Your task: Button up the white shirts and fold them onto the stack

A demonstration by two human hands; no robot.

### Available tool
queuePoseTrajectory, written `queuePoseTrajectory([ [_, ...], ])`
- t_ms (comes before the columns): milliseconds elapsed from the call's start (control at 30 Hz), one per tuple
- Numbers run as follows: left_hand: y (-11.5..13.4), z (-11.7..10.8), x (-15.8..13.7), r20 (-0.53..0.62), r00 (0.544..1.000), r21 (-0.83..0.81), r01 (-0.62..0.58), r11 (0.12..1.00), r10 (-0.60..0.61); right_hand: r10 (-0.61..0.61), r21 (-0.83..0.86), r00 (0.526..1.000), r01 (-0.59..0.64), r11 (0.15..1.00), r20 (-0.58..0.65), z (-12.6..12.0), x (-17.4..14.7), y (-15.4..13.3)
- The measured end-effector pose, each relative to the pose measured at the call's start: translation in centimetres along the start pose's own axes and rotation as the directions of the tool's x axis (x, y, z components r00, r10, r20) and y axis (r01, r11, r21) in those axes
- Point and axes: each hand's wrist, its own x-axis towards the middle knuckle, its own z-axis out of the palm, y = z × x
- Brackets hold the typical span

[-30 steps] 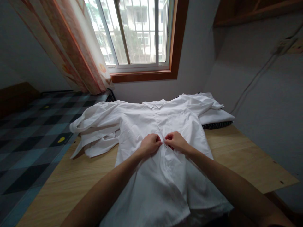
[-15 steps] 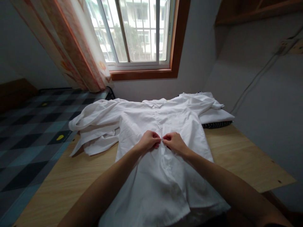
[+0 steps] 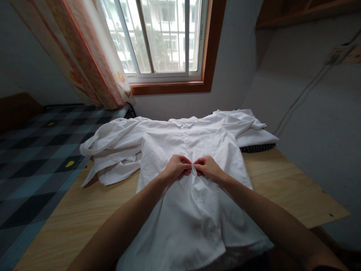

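A white button-up shirt (image 3: pixel 166 143) lies spread on a wooden table (image 3: pixel 284 184), its collar toward the window and its lower hem hanging over the near edge. My left hand (image 3: pixel 178 166) pinches the front placket from the left. From the right, my right hand (image 3: pixel 207 168) pinches the same spot, fingertips touching or nearly touching the left ones. Any button between the fingers is too small to make out. Below the hands the placket is creased and the front edges part near the hem.
Folded white and dark patterned clothes (image 3: pixel 258 143) are stacked under the shirt's right sleeve. A bed with a checked cover (image 3: pixel 31 169) stands along the left. At the back are a window (image 3: pixel 166 41) and a curtain (image 3: pixel 96 56). A cable (image 3: pixel 299 94) runs down the right wall.
My fingertips have drawn slightly closer together at the placket. The shirt lies almost as before, and the view has shifted a little.
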Motion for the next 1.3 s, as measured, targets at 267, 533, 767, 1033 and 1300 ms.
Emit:
queuePoseTrajectory([
  [267,-0.5,-0.3,0.5,0.003,0.99,0.113,-0.138,0.984,0.138,-0.062,-0.15,0.995,0.051,0.987,-0.071,0.5,0.3,0.4],
  [533,-0.4,0.0,0.5,-0.07,0.991,0.166,-0.103,0.981,0.116,-0.158,-0.468,0.976,0.07,0.881,-0.151,1.1,-0.2,-0.9],
  [767,-0.3,0.4,0.3,-0.101,0.986,0.203,-0.108,0.973,0.131,-0.25,-0.578,0.953,0.109,0.808,-0.17,1.8,-0.8,-1.2],
  [1033,-0.8,0.1,0.6,-0.109,0.975,0.228,-0.164,0.96,0.192,-0.264,-0.509,0.948,0.14,0.849,-0.179,1.6,-0.8,-0.9],
  [1300,-0.6,-0.1,0.5,-0.05,0.988,0.144,-0.14,0.98,0.148,-0.284,-0.47,0.939,0.166,0.867,-0.193,1.5,-0.7,-0.5],
])
